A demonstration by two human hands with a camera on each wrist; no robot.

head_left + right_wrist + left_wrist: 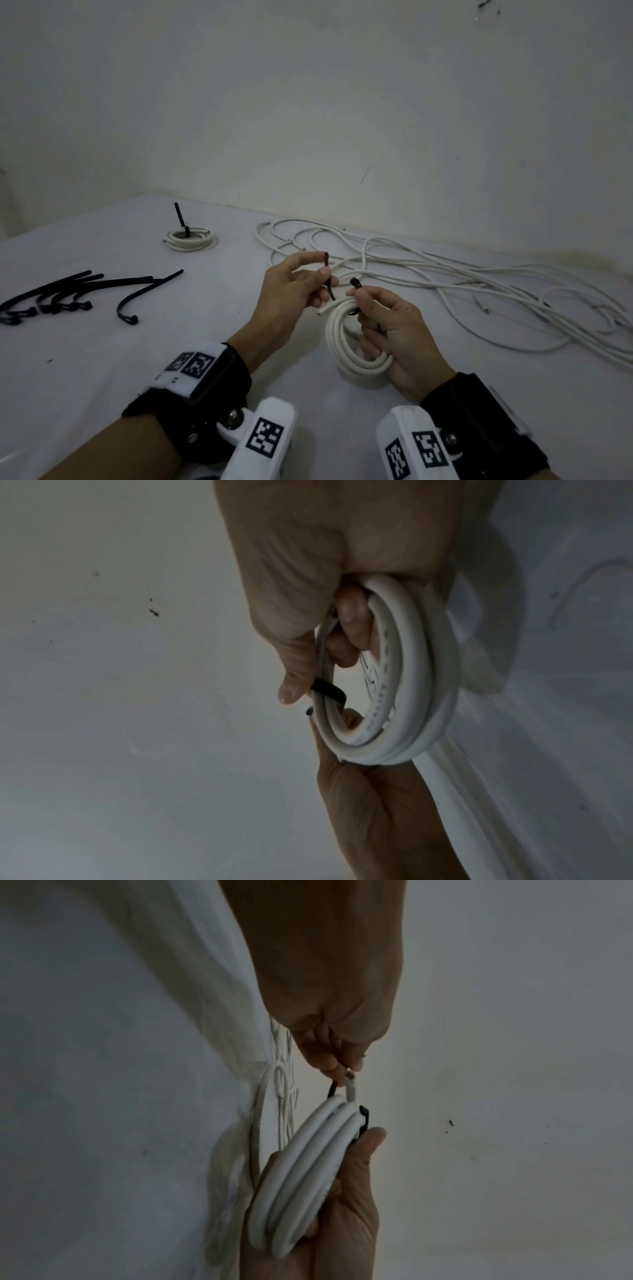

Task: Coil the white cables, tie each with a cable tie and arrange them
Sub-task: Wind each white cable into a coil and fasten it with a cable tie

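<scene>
My right hand [358, 294] grips a small white cable coil [346, 346] held on edge just above the table. Its thumb and forefinger pinch the head of a black cable tie [354, 282] against the coil's top. The tie passes under the coil strands. Its tail [327, 274] rises to my left hand [323, 263], which pinches it between thumb and fingertips. In the left wrist view the tail [332, 1089] leaves my fingers beside the coil [301, 1172]. The right wrist view shows the black band [329, 691] crossing the coil [414, 669].
A tied coil [189, 238] with its tie tail standing up lies at the back left. Several black cable ties [78, 294] lie on the left of the white table [171, 342]. Loose white cables [445, 277] sprawl across the right, up to the wall.
</scene>
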